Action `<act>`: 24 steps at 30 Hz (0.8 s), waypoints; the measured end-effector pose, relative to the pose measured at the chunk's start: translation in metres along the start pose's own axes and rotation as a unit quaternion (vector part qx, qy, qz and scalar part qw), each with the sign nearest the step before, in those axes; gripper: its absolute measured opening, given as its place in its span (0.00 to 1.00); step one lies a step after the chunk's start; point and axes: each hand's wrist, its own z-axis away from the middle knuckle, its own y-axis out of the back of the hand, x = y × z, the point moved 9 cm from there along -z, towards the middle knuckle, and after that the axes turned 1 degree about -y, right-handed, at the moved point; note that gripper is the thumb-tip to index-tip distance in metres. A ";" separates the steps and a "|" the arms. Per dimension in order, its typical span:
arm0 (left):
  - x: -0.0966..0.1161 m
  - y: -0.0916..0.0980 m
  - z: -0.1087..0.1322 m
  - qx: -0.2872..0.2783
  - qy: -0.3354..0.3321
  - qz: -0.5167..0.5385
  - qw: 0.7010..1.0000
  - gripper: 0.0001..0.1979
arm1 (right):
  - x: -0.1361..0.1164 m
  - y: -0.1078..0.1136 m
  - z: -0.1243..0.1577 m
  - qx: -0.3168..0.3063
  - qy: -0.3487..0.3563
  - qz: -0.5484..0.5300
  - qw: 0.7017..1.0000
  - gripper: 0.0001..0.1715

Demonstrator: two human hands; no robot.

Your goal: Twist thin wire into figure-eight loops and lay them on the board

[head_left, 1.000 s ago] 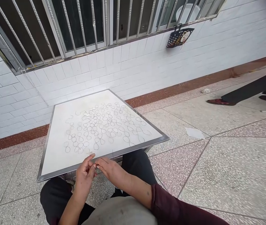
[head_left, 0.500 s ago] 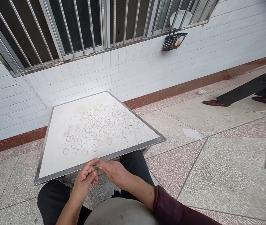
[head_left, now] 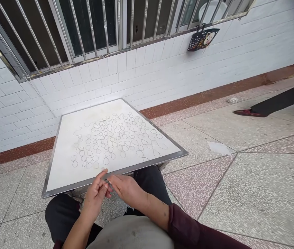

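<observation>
A white board with a metal rim rests over my knees, tilted a little. Many thin black wire loops, bent into figure-eight shapes, lie spread over its middle. Both hands meet at the board's near edge. My left hand has its fingers pinched together, forefinger raised. My right hand is closed against it, fingertips touching. What they pinch between them is too thin to make out.
A white tiled wall with a barred window stands behind the board. A dark basket hangs from the sill at right. Another person's leg and shoe cross the terrazzo floor at far right. A paper scrap lies on the floor.
The hands stay together at the board's near edge, fingers shifting slightly. The other person's foot has moved a little further right.
</observation>
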 end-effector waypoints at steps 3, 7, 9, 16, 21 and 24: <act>-0.010 -0.001 -0.002 0.002 0.010 -0.004 1.000 0.30 | -0.006 -0.009 -0.001 0.000 -0.016 -0.091 0.996 0.12; -0.019 0.011 -0.003 0.032 0.028 -0.021 0.999 0.32 | 0.010 0.005 -0.009 0.059 -0.066 -0.216 0.972 0.14; -0.022 0.012 -0.003 0.024 0.044 -0.022 0.999 0.33 | 0.038 0.015 -0.019 0.075 -0.117 -0.212 0.967 0.16; -0.033 -0.004 -0.002 -0.068 0.080 -0.045 0.993 0.30 | 0.188 0.020 -0.074 0.015 -0.281 0.089 0.956 0.19; -0.042 -0.003 -0.008 -0.056 0.093 -0.039 0.993 0.29 | 0.246 -0.005 -0.096 -0.021 -0.303 0.147 0.941 0.19; -0.048 0.000 -0.012 -0.045 0.105 -0.034 0.993 0.30 | 0.257 -0.015 -0.101 -0.035 -0.290 0.160 0.943 0.18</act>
